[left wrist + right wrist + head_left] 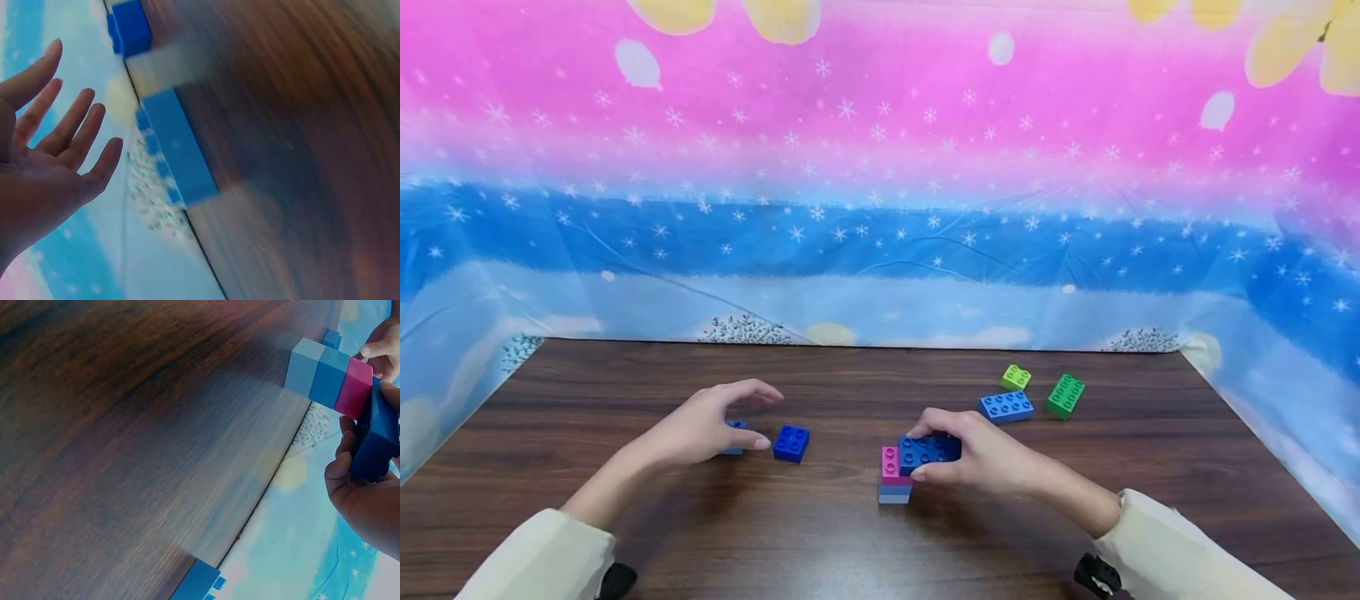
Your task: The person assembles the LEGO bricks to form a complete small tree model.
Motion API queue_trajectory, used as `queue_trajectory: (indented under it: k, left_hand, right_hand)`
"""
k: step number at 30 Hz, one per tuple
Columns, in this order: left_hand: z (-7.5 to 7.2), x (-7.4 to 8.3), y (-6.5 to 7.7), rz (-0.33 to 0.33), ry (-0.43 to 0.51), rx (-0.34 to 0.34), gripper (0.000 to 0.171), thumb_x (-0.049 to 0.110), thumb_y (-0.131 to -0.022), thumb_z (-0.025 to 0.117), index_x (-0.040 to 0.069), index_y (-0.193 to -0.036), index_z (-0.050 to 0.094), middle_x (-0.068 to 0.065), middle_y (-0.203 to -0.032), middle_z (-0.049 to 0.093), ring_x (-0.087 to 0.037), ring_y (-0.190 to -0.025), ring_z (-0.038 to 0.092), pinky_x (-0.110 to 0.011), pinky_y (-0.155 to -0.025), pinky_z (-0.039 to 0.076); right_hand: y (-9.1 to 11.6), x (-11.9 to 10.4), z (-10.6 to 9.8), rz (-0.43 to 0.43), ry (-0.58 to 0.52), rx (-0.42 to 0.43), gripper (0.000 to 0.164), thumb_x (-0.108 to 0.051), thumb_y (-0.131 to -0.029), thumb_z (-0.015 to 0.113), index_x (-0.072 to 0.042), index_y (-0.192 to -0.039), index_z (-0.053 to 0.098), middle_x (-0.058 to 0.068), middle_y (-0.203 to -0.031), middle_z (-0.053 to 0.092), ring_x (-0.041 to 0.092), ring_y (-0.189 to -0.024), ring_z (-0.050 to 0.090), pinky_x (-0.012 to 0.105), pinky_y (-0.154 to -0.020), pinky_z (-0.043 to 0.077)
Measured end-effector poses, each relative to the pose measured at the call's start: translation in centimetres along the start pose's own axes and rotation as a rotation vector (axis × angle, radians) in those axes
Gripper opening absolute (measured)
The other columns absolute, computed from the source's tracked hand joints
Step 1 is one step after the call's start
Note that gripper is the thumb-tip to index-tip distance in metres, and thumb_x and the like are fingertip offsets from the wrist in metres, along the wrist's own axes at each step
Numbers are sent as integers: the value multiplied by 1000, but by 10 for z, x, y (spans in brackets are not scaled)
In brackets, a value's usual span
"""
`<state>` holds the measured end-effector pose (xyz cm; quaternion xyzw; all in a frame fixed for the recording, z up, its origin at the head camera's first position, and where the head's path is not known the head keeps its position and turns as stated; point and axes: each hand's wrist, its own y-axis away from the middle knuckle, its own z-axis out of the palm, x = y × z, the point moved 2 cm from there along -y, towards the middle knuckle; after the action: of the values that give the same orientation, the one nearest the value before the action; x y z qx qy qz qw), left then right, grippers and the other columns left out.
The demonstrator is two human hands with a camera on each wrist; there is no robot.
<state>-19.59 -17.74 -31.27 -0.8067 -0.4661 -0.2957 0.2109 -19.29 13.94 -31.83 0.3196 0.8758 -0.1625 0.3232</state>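
My right hand (pixel 981 450) pinches a dark blue brick (pixel 921 455) between thumb and fingers, its studs facing up. The brick overlaps the right part of a small stack, whose top is a pink brick (pixel 890 465). Below the pink, the right wrist view shows a mid-blue brick (pixel 329 375) and a pale grey-blue brick (pixel 304 367) at the bottom. My left hand (pixel 700 423) hovers with fingers spread and nothing in them. Partly hidden behind it lies a long blue brick (pixel 178 147). Just right of its thumb sits a royal blue four-stud brick (pixel 792 443).
At the back right lie a lime brick (pixel 1016 377), a green brick (pixel 1066 396) and a lighter blue brick (pixel 1006 407). The dark wooden table (pixel 820 550) ends at a printed snowflake cloth (pixel 865 233) hanging behind and along both sides.
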Motion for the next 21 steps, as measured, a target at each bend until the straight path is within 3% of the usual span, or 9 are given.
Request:
queue_trajectory:
  k: [11, 21]
  left_hand:
    - [-7, -34, 13, -132, -79, 30, 46, 20, -76, 74, 7, -118, 57, -20, -124, 51, -42, -117, 41, -56, -89, 35]
    - [-5, -48, 18, -156, -108, 28, 49, 22, -75, 75, 6, -117, 56, -15, -113, 57, -27, -96, 52, -42, -76, 41]
  right_hand:
    - [0, 0, 0, 3, 5, 1, 26, -27, -86, 65, -15, -107, 56, -2, -103, 60, 11, -87, 56, 26, -77, 47]
    - [0, 0, 0, 8, 5, 2, 26, -27, -86, 65, -15, -108, 56, -2, -104, 60, 11, -88, 56, 27, -78, 47]
